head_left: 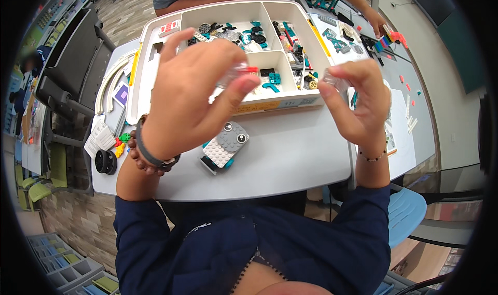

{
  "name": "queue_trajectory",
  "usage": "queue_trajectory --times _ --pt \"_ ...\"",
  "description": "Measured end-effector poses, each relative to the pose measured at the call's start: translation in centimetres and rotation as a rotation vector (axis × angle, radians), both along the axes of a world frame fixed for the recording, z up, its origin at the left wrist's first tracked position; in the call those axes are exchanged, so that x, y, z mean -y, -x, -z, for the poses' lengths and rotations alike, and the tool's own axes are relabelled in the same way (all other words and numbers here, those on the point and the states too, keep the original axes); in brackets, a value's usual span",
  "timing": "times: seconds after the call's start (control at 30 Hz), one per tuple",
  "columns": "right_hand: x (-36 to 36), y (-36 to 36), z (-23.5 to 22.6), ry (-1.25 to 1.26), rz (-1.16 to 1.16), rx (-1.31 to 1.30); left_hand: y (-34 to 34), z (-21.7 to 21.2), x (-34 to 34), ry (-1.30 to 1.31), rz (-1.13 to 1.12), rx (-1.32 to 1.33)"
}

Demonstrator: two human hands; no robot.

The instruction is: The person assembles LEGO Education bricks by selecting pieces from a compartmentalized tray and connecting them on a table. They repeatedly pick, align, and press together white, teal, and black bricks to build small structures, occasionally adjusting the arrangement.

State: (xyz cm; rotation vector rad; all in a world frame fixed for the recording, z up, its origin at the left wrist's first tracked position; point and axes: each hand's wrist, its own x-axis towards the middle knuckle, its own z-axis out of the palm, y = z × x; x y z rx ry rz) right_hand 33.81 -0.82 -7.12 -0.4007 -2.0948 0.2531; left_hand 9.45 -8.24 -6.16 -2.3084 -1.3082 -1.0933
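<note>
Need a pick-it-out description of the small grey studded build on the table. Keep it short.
Start at the white compartment tray on the pale table. On the bare tabletop just in front of it, below the left hand, lies the grey studded build. Two round eye-like pieces on top and a teal and black underside set it apart from the black wheels at the table's left edge.

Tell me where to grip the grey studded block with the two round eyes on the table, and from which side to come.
Take the grey studded block across its two long sides, coming from above. It lies flat and slantwise on the grey table with open space all round, below the left hand, so both flanks look free. Avoid the end with the teal and black parts, which may make a less even grip.
</note>
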Motion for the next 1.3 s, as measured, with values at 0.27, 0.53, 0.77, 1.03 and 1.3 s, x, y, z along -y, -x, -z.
queue_trajectory --times 0.27,0.53,0.77,1.03,1.3 --pt "1.5 1.3 0.1 0.778 -0.359 0.081 -1.9 2.0 -0.4 0.061 0.120 -0.052" --pt "1.5 1.9 1.0 0.463 -0.447 0.160 -3.1 1.3 0.6 0.162 0.213 -0.105" --pt "1.8 1.9 1.2 0.293 -0.511 0.103 -3.6 1.2 1.2 0.118 0.217 -0.166" --pt "1.9 2.2 2.4 0.373 -0.545 -0.019 -3.6 1.5 1.1 0.195 0.292 -0.095" --pt "2.2 2.4 2.7 0.335 -0.609 -0.094 -4.6 1.2 2.0 0.092 0.154 -0.131"
